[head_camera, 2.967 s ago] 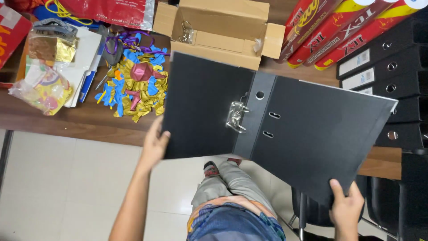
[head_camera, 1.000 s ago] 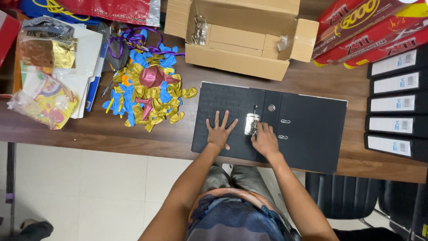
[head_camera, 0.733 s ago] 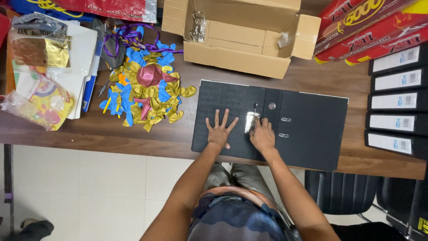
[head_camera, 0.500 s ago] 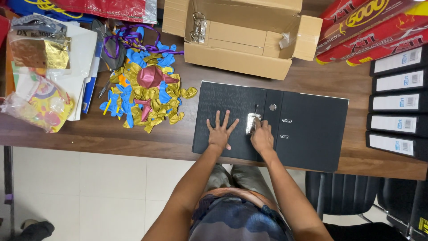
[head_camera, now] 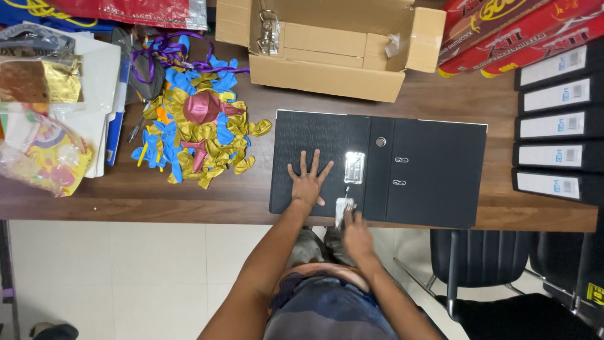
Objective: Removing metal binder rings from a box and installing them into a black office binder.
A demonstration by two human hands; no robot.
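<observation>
Your left hand [head_camera: 307, 181] lies flat, fingers spread, on the open black binder [head_camera: 434, 173] lying on the table [head_camera: 126, 201]. Your right hand [head_camera: 353, 232] pinches the lever [head_camera: 343, 208] at the binder's near edge, below the clip [head_camera: 354, 167]. Balloons [head_camera: 195, 135] lie left, box [head_camera: 327, 44] behind.

Bright, even overhead light; hard glare blows out the clip [head_camera: 354, 167] on the binder [head_camera: 434, 170]. Right hand [head_camera: 356, 234] below it is motion-blurred; soft shadows.
</observation>
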